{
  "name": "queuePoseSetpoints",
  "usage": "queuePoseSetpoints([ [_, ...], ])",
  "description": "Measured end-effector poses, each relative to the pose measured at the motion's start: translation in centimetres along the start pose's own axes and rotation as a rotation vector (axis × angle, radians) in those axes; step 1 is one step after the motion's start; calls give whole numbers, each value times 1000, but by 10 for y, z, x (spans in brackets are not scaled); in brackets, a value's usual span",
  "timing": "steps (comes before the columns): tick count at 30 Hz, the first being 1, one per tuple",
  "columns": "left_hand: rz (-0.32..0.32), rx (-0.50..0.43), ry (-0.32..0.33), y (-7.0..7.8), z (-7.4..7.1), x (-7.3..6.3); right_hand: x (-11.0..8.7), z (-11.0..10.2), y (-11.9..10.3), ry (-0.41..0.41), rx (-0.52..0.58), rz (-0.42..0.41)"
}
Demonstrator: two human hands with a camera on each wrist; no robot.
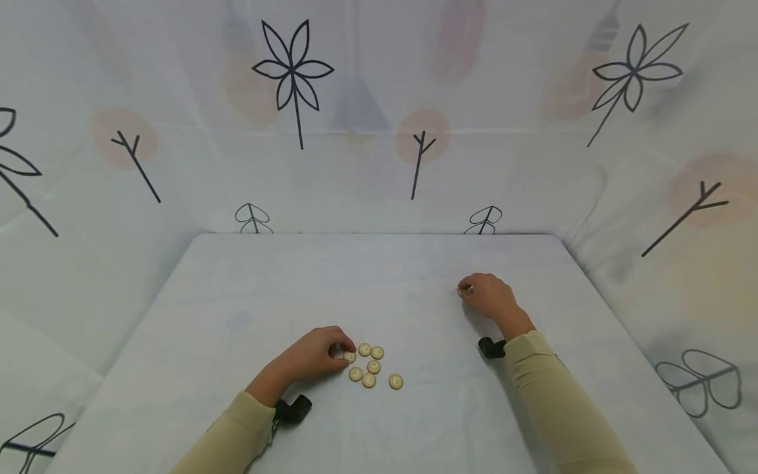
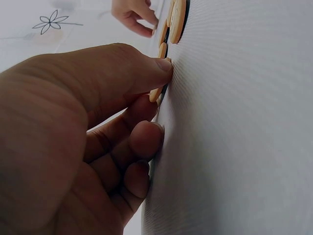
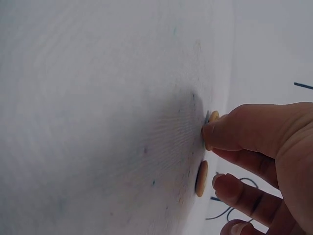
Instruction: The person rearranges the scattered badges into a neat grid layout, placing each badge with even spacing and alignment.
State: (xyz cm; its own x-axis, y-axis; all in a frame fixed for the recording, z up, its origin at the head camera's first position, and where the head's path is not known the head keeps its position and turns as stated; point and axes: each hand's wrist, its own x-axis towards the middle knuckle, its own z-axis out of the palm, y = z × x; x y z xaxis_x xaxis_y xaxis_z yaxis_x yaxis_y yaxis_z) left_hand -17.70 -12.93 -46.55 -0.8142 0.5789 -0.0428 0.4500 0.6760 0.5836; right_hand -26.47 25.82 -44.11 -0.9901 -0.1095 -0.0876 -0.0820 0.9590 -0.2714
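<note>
My left hand (image 1: 310,354) is at the left edge of a loose group of round cream buttons (image 1: 374,367). Its thumb and index finger pinch one button (image 2: 155,93) at the table surface, the other fingers loosely bent beneath. Farther back on the right, my right hand (image 1: 488,296) holds another button (image 3: 214,116) between thumb and index finger, low over the cloth. A second button (image 3: 202,178) lies just beside those fingertips in the right wrist view. One button (image 1: 395,381) sits a little apart, to the right of the group.
A white cloth (image 1: 266,283) covers the table. Behind it and at the sides hang pale curtains (image 1: 355,178) printed with line-drawn flowers and twigs. Each wrist wears a black camera, one (image 1: 294,409) on the left and one (image 1: 491,347) on the right.
</note>
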Motion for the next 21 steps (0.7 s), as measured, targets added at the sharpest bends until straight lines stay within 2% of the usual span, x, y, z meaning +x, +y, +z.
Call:
queuePoseSetpoints([
  [8,-1,1,3,-1,1,0,0,-4,-2,-35,2,17],
  [21,-6,-3,5,-2,2,1,4,-1,-4,-32,-1,3],
])
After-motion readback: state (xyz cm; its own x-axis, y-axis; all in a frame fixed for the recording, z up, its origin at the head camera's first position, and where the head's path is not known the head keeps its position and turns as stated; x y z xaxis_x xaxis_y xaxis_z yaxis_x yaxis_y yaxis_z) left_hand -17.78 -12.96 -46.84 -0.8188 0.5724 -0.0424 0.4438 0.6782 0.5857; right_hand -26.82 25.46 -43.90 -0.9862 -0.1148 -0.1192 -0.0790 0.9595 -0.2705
